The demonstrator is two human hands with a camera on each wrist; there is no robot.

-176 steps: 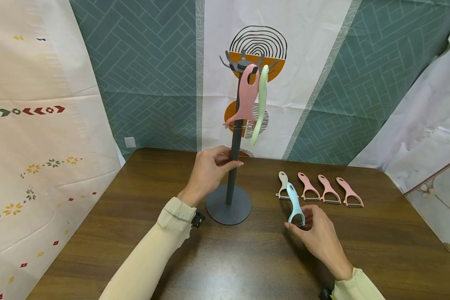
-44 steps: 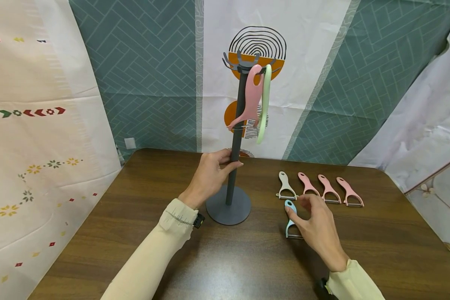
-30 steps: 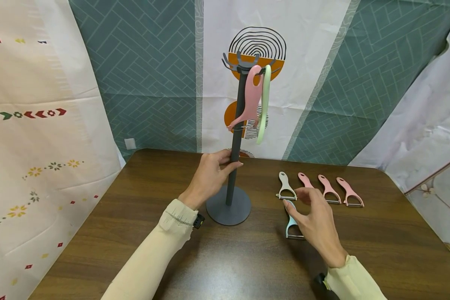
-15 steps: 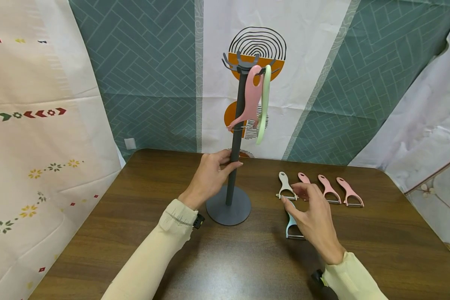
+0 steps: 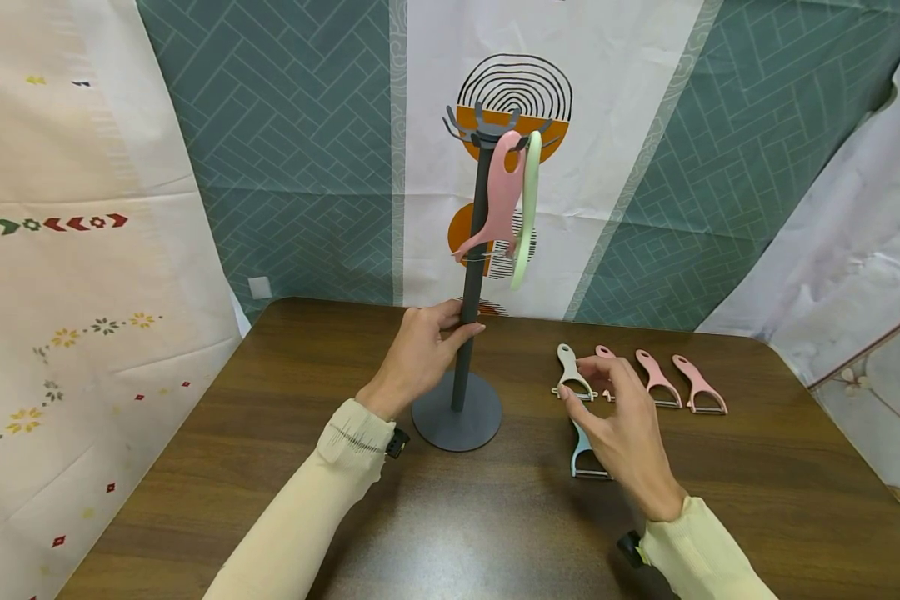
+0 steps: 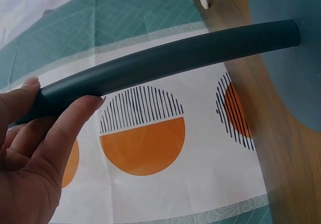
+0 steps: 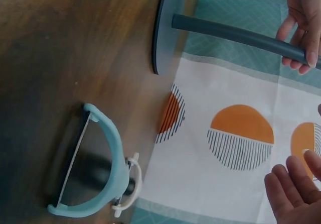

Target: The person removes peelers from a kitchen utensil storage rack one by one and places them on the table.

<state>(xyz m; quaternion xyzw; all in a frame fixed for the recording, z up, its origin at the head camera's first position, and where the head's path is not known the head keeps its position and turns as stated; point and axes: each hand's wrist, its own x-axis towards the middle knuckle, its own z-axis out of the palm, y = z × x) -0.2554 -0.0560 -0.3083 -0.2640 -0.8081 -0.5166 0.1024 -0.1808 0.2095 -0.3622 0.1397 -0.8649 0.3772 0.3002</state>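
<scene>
My left hand point(image 5: 420, 346) grips the upright post point(image 5: 470, 287) of a dark grey hook stand, thumb on one side and fingers on the other. From the hooks at its top hang a pink peeler point(image 5: 502, 196) and a pale green peeler point(image 5: 527, 208), the green one seen edge-on. My right hand point(image 5: 624, 425) hovers with thumb and fingers apart and nothing between them, its fingertips close to a white peeler point(image 5: 567, 361). Below the thumb lies a light blue peeler point(image 5: 581, 446), its handle partly hidden by the hand; its blade end shows large in the right wrist view.
Two pink peelers point(image 5: 653, 372) point(image 5: 694, 379) lie right of my right hand, and a third pink peeler point(image 5: 605, 352) is mostly hidden behind its fingers. The stand's round base point(image 5: 438, 421) rests on the brown wooden table point(image 5: 285, 467). Patterned curtains point(image 5: 307, 167) hang behind the table.
My right hand has let go of the blue peeler, now lying on the table, and has moved up and slightly left toward the white one. My left hand keeps its grip on the post.
</scene>
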